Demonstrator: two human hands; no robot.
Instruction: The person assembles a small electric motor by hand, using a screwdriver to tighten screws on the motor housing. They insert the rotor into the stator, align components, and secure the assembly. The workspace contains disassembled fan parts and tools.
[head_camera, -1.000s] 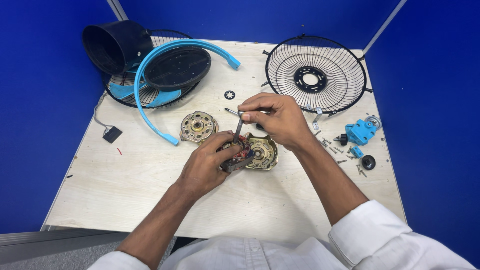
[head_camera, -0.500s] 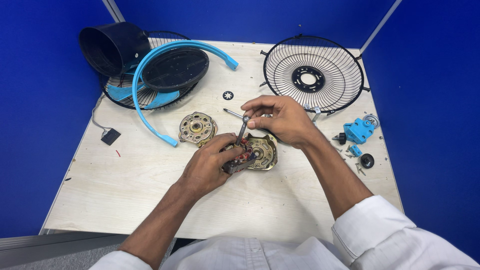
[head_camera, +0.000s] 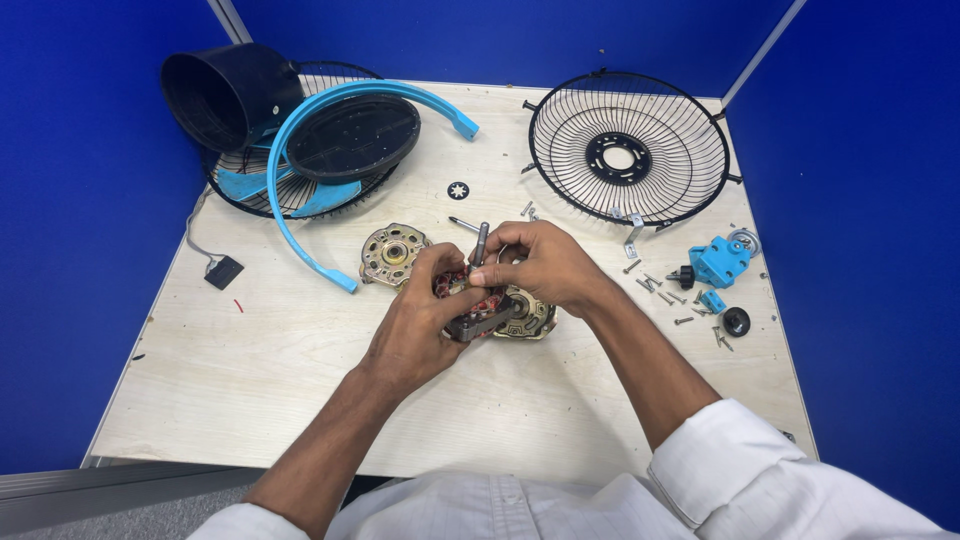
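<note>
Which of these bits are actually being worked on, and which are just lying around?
In hand:
left hand and right hand on the motor core
its steel shaft
motor cover beneath

Lying about:
wire fan guard
blue ring
black cone
second motor cover
loose screws

I sit at a pale wooden worktop (head_camera: 250, 380) with a faint grain, its surface evenly lit with only soft shadows. Deep blue partition walls (head_camera: 70, 250) close it in along the left, far and right edges, and they meet behind the far corners, where thin grey metal posts (head_camera: 228, 18) run up at a slant. Below the near left corner a grey ledge (head_camera: 100, 480) runs along the worktop's near edge, and under it shows a strip of speckled grey floor (head_camera: 130, 515).
</note>
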